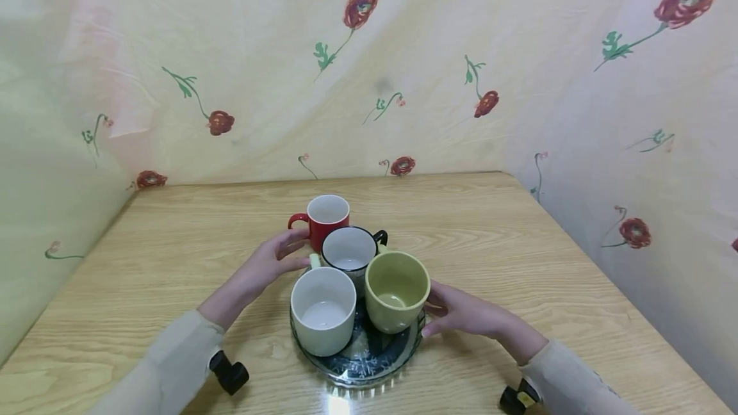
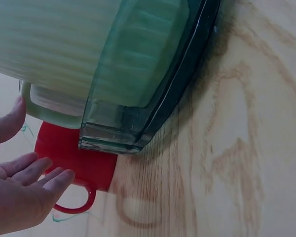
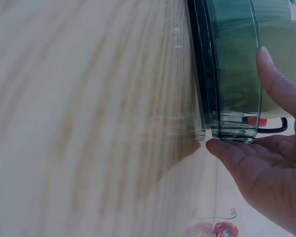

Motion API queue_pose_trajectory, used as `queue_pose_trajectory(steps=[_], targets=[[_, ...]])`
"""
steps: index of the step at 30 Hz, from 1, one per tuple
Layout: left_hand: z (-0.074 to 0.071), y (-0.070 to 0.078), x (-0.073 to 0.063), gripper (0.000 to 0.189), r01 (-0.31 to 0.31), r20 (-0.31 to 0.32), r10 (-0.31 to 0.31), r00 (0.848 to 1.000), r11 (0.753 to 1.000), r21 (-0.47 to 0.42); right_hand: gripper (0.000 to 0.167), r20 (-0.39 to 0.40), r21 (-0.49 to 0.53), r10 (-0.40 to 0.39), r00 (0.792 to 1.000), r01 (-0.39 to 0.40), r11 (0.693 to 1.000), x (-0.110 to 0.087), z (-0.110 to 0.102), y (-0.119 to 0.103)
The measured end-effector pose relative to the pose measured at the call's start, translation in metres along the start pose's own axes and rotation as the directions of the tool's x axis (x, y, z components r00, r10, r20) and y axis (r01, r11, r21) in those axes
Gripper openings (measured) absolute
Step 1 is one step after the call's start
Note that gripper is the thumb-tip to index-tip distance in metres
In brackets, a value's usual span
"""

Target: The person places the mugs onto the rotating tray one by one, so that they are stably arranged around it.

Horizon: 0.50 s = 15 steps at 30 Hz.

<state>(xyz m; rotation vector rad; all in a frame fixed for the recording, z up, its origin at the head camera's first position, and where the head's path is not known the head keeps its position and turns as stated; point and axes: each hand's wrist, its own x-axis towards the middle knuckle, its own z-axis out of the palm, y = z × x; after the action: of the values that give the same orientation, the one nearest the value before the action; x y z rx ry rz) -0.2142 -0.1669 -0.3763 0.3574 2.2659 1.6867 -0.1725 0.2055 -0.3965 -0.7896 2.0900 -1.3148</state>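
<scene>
A round clear-glass dish (image 1: 369,371) with a dark patterned bottom stands on the table. On it are a pale mug (image 1: 323,338), a yellow-green mug (image 1: 394,316) and a white mug with a black rim (image 1: 348,250). Just behind the dish, a red mug (image 1: 323,230) with a white inside stands on the wood. My left hand (image 1: 277,258) is spread at the dish's back left, beside the red mug and the pale mug's handle (image 2: 49,116). With fingers extended, my right hand (image 1: 461,312) lies at the dish's right side, its thumb (image 3: 274,74) by the glass rim.
The light wooden table (image 1: 173,242) reaches back to a flower-printed cloth (image 1: 259,50) that hangs behind it and along both sides. Black wrist cameras show below each forearm. A bright light reflection lies on the table in front of the dish.
</scene>
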Motion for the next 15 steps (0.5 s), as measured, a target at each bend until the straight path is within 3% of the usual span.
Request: queue_pose_trajectory(steps=[11,15], targets=[[0.0030,0.0014,0.0041,0.074,-0.011,0.006,0.011,1.000,1.000,-0.011,0.097,-0.002,-0.011,-0.007,1.000,0.007,1.000,-0.0005,-0.0006,-0.0008],[0.0028,0.0008,0.0038,0.071,-0.013,-0.006,0.013,1.000,1.000,-0.013,0.099,-0.010,-0.060,0.010,1.000,-0.010,0.998,-0.0006,0.0001,-0.0039]])
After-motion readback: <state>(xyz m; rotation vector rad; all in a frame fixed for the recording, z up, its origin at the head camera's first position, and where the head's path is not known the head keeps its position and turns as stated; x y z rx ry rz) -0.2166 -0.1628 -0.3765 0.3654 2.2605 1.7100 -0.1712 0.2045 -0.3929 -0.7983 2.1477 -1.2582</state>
